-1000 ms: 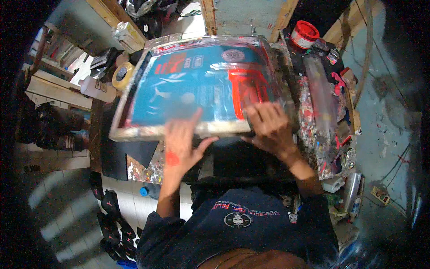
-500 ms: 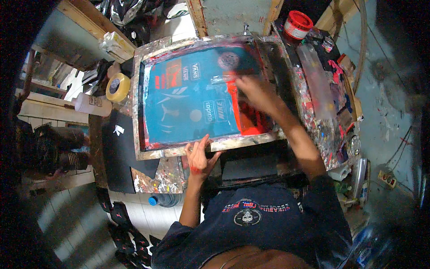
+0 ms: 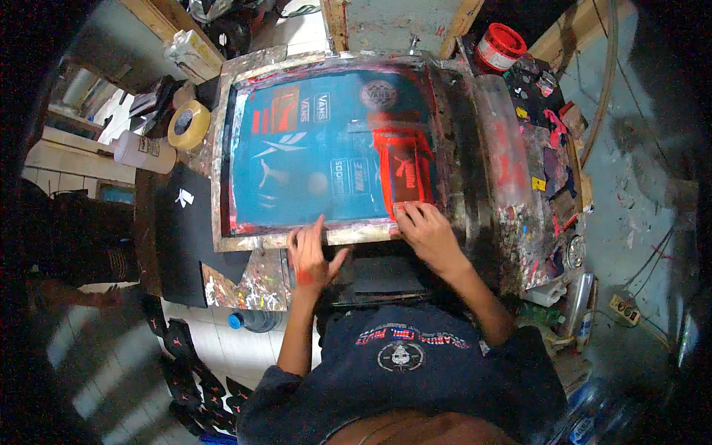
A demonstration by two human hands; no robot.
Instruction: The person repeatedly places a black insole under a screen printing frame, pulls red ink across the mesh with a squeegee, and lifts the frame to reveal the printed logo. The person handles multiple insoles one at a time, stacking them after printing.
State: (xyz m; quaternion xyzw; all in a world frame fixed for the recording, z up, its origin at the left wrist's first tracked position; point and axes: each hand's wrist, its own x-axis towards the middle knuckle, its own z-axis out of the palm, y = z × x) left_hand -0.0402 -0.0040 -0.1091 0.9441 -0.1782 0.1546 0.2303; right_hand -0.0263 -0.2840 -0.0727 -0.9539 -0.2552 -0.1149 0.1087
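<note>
A wooden-framed printing screen (image 3: 276, 202) with blue mesh and several pale stencil designs lies on the worktable. Wet red ink (image 3: 421, 142) covers a band on its right side, around a dark rectangle bearing a red leaping-animal design (image 3: 404, 167). My left hand (image 3: 308, 258) rests on the frame's near edge, its fingers stretched out and thumb apart. At the near end of the red band, my right hand (image 3: 432, 236) has its fingers closed together, low over the mesh. What they hold is mostly hidden beneath them. Red stains mark the left wrist.
A red-lidded tub (image 3: 500, 47) stands at the far right. Left of the screen are a roll of tape (image 3: 189, 124), a white bottle (image 3: 144, 152) and black sheet material (image 3: 182, 241). Below the table edge is a blue-capped clear bottle (image 3: 256, 321); printed black pieces (image 3: 178, 341) lie lower left.
My right hand has come toward me from the far end of the red band to its near end. The dark rectangle with its red design now shows clearly. My left hand stays at the frame.
</note>
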